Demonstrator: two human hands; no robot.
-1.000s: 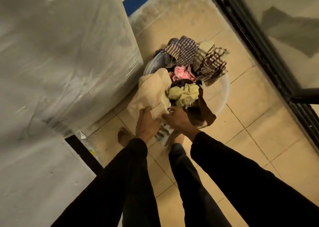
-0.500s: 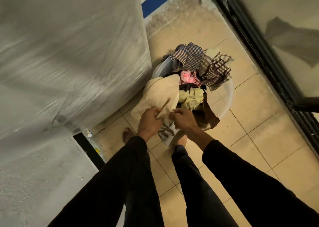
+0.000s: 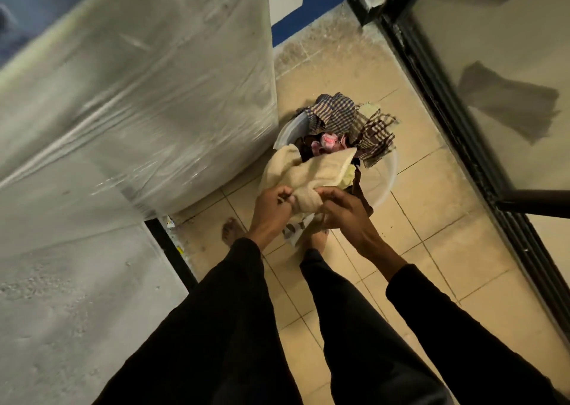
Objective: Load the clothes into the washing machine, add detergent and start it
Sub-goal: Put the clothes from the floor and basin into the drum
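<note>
- Beige terry towel (image 3: 311, 173): bunched and lifted at the near rim of the basin, draped partly over the other clothes; gripped at its near edge by both hands
- Left hand (image 3: 271, 207): fingers curled round a fold of the towel, knuckles turned up
- Right hand (image 3: 342, 209): thumb and fingers pinched on the same towel, just beside the left hand
- White plastic basin (image 3: 387, 176): set on the floor, touching or just beside the wrapped machine; filled with clothes
- Checked cloth (image 3: 336, 114), blue and white: heaped at the far rim of the basin
- Brown checked cloth (image 3: 377, 138): hung over the far right rim
- Pink garment (image 3: 327, 141): seen in the middle of the pile, between the towel and the checked cloths
- Washing machine (image 3: 138, 96): tall, covered in clear plastic film, stood at the left of the basin; lid not seen
- Tiled floor (image 3: 431, 219): beige, with two bare feet under the hands
- Black sleeves (image 3: 216, 327): worn on both arms
- Dark-framed glass door (image 3: 481, 170): run along the right side
</note>
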